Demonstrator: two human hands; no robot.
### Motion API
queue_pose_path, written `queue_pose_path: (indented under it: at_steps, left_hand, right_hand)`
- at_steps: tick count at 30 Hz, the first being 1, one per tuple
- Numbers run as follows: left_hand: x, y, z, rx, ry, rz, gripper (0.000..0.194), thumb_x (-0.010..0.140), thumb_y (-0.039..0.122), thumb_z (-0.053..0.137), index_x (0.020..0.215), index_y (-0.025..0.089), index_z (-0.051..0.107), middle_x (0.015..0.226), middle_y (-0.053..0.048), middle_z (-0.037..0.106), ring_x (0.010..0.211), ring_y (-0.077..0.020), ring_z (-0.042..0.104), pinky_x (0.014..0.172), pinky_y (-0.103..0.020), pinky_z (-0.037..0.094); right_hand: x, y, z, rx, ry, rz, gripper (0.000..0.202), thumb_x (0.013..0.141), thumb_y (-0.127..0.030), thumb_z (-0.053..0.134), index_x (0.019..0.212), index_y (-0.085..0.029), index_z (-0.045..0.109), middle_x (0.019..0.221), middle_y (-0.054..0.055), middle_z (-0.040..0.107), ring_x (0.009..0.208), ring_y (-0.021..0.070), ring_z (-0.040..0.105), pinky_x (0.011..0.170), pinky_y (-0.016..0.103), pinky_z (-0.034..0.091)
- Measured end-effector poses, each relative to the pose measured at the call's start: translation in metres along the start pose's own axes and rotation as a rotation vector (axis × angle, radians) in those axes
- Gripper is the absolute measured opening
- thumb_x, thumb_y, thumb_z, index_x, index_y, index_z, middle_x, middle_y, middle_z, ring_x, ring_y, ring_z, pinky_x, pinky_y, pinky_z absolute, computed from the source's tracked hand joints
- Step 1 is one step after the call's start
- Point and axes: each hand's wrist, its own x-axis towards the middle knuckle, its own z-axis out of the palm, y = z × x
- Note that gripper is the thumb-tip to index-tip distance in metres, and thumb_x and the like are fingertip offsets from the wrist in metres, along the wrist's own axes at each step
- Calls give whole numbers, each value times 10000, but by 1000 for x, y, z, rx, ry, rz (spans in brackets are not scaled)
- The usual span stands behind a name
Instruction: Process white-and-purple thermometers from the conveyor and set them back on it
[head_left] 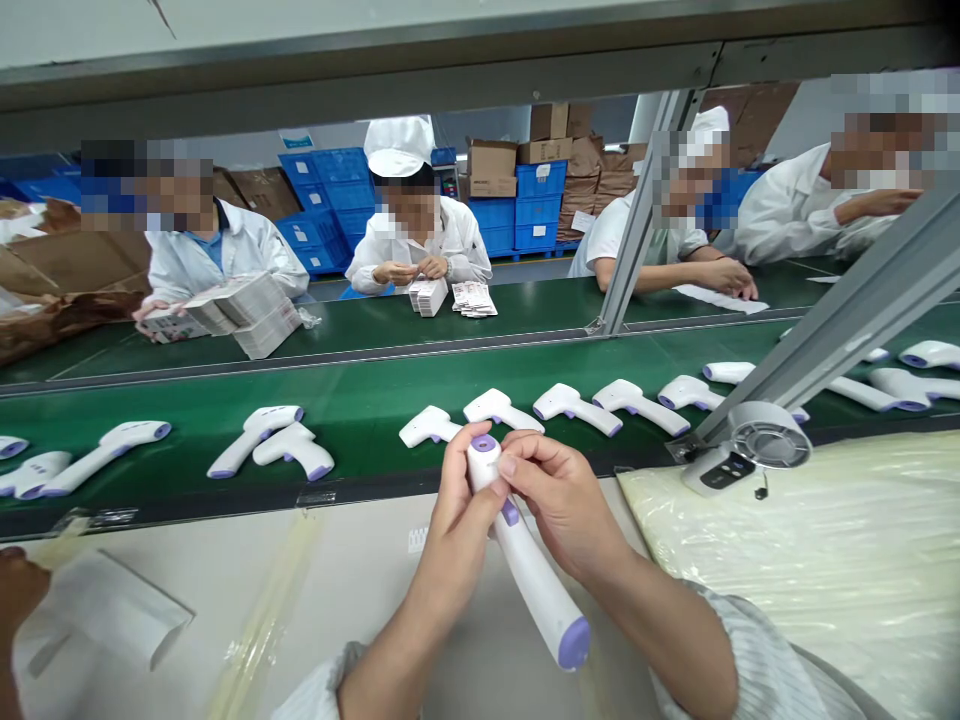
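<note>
Thermometer gun (534, 575), held above the table (360, 570), head (483, 460) toward the table's far edge: left hand (460, 505) and right hand (566, 505) clamp the head; steady, light pressure should suit, though exact contact is partly hidden.

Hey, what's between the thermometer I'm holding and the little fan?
In the head view: your right hand, a sliver of tabletop, then the yellowish sheet.

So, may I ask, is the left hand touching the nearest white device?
Touching. The head view shows the left hand with its thumb laid over the nearest white device.
</note>
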Motion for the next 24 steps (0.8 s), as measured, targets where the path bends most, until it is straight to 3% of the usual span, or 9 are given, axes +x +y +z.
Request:
queue_pose_path:
  at_steps: [6,10,16,20,24]
  left_hand:
    - [1,-4,-4,17,1,-12,499,921,572,575,1374,385,481,1071,-16,512,772,-160,429,772,-293,434]
    - [0,-5,-3,37,12,-22,552,917,640,569,1397,387,471,1230,-36,539,829,-174,471,782,-299,443]
    - [1,-4,-3,58,45,35,499,924,595,593,1343,332,524,1298,-62,558,1019,-231,560,796,-305,462]
    - [2,-5,-6,12,-3,77,429,939,551,601,1294,316,551,1274,-52,583,965,-202,580,758,-286,466]
    - [9,-4,-13,-207,-147,131,430,889,524,687,1224,277,581,1117,-45,610,874,-172,595,716,-267,498]
  right_hand:
    - [-1,0,0,6,26,2,240,654,-373,880,650,-197,716,828,2,599,715,137,523,677,296,435]
    - [-1,1,1,22,32,4,236,657,-373,882,659,-201,721,833,5,607,731,145,532,689,302,433]
    - [-2,0,3,-8,46,-34,233,658,-361,885,655,-196,720,827,6,620,770,155,558,729,309,446]
    - [3,-2,3,77,27,51,313,607,-353,932,684,-196,673,730,-11,628,678,134,546,651,288,448]
    - [3,-8,-2,213,100,195,427,505,-298,985,751,-208,648,695,-37,609,622,99,508,567,226,405]
